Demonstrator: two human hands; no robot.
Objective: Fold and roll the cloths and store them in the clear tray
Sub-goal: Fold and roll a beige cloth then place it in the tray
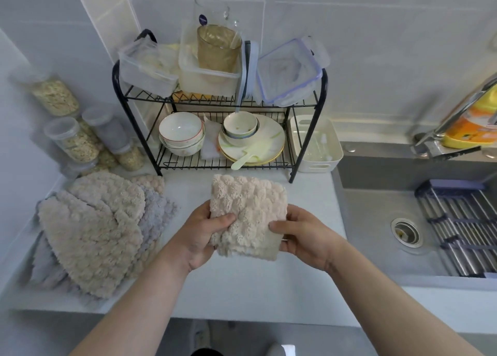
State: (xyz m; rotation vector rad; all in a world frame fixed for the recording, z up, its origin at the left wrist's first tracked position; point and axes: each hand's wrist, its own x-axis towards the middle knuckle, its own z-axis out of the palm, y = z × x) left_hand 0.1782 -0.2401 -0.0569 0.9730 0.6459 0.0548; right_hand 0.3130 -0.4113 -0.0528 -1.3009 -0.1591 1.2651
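Observation:
A beige fluffy cloth (250, 210), folded into a rough square, is held above the white counter. My left hand (207, 237) grips its lower left corner with the thumb on top. At the lower right edge, my right hand (301, 234) pinches it between thumb and fingers. A pile of cloths (99, 226), beige on top with grey and pink beneath, lies on the counter to the left. A pale tray with cut-out handles (314, 143) stands beside the dish rack, right of it; nothing soft shows inside.
A black wire dish rack (220, 129) with bowls, plates and plastic boxes stands at the back. Clear jars of grain (72, 140) line the left wall. A steel sink (403, 221) with a roll-up drying rack and a tap lies to the right.

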